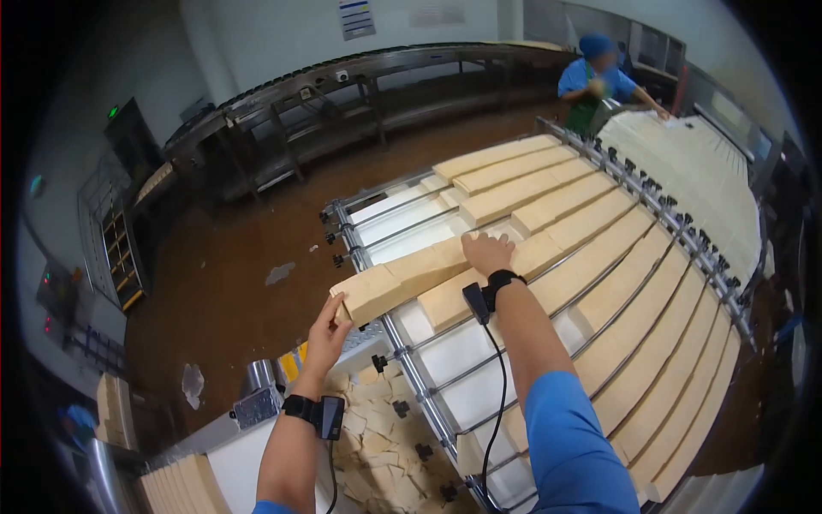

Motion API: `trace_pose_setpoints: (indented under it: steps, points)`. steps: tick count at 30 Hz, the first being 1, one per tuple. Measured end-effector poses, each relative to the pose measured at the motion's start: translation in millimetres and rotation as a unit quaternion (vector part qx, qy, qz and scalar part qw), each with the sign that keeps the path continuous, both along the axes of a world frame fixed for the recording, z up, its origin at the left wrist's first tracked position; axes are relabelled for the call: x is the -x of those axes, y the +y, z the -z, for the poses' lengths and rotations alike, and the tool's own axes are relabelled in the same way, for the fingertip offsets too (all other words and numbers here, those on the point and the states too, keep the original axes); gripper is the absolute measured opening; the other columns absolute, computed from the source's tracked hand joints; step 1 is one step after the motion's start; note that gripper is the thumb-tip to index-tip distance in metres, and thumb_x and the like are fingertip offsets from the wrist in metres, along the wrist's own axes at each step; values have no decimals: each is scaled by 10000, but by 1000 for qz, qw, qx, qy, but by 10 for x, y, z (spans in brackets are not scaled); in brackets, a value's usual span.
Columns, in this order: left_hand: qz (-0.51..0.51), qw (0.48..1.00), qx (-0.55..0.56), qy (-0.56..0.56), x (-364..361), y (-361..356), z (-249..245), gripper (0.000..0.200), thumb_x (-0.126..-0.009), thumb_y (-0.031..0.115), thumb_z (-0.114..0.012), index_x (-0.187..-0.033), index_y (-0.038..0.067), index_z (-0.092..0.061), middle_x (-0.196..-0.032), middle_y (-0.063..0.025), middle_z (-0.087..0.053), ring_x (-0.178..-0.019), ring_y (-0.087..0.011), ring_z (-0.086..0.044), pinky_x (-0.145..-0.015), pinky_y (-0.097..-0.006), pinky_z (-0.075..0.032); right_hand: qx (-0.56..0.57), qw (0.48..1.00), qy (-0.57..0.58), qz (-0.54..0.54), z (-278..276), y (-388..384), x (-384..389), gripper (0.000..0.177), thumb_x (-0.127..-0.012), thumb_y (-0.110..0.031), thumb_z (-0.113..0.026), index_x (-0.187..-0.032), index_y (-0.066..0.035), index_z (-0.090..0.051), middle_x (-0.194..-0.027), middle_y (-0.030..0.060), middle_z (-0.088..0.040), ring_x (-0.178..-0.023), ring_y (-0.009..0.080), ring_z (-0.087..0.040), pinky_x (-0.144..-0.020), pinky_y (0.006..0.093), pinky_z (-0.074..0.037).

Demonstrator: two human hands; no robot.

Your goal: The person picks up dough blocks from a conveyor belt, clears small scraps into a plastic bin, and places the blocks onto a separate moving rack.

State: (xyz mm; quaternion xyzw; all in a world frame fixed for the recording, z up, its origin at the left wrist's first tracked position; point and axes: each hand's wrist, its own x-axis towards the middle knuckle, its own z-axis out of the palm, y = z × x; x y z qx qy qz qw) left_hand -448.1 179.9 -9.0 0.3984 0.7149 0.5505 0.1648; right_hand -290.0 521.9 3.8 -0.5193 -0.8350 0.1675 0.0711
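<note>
A long row of cream-coloured blocks [390, 285], set end to end, spans between my two hands. My left hand [324, 336] grips its near left end, which juts past the metal rail [409, 368]. At the far end, my right hand [488, 254] is closed over the top, its fingertips partly hidden behind the blocks. Below and beside it lies another cream row [445, 304] in the adjacent lane. Thin metal rods [467, 374] divide the white conveyor surface [428, 347] into lanes. Both wrists wear a black strap with a small device and a cable.
More cream rows [629, 321] fill the lanes on the right. Broken cream pieces [377, 437] lie in a bin below the rail. A person [591, 81] in blue stands at a white-covered surface [685, 163]. A long metal conveyor [360, 77] lines the back wall.
</note>
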Motion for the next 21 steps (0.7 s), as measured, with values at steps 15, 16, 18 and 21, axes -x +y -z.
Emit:
trace_pose_setpoints:
  steps: [15,16,18,21]
  points:
    - [40,992,-70,-93,-51,835,257,472,-906,-63,-456,-1371,21,-456,-1316,-106,-526,-1093,-142,-563,-923,-253,-449,-150,979,27,135,385,382,84,633,-879,-289,-444,-1403,63,-393,-1508,258,-297,-1416,419,-204,-1132,512,-168]
    - [46,983,-107,-142,-92,891,251,474,-907,-61,-459,-1374,22,-454,-1315,-107,-529,-1098,-144,-562,-931,-256,-446,-135,983,37,115,337,266,67,665,-877,-291,-454,-1424,70,-340,-1523,265,-252,-1421,430,-176,-1139,534,-138]
    - [29,980,-114,-164,-140,858,222,475,-906,-56,-464,-1376,11,-449,-1298,-113,-543,-1110,-147,-556,-952,-254,-431,-125,987,46,88,245,-8,-39,702,-876,-293,-465,-1445,77,-286,-1537,272,-207,-1426,440,-148,-1146,556,-109]
    - [-18,998,-38,-39,-161,554,177,465,-884,-39,-488,-1345,20,-488,-1357,-115,-505,-1208,-182,-508,-1012,-272,-388,-96,993,48,-38,103,-458,-212,701,-881,-348,-498,-1436,36,-309,-1523,258,-246,-1422,457,-144,-1113,615,-134]
